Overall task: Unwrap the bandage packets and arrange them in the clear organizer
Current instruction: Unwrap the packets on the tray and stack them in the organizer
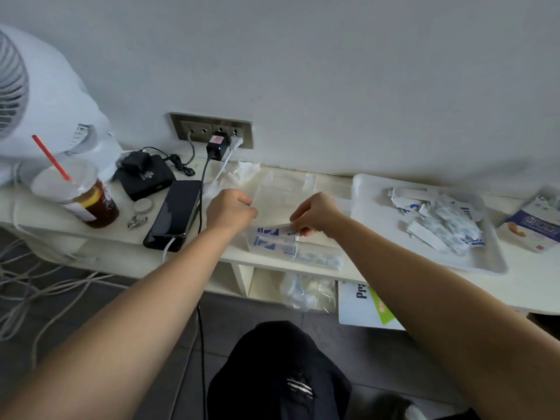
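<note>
A clear organizer (281,189) lies on the pale shelf between my hands, its near compartments holding white and blue bandage packets (274,245). My right hand (315,215) pinches one bandage packet (283,231) by its right end, holding it flat just over the organizer's front row. My left hand (230,209) is closed in a fist at the organizer's left edge; what it grips, if anything, is hidden. A heap of bandage packets and torn wrappers (439,216) fills a white tray (369,213) to the right.
A black phone (174,216) on a cable lies left of the organizer, beside a lidded drink cup (78,195) with a red straw and a black box (145,175). A white fan (39,95) stands far left. A bandage box (533,222) sits far right.
</note>
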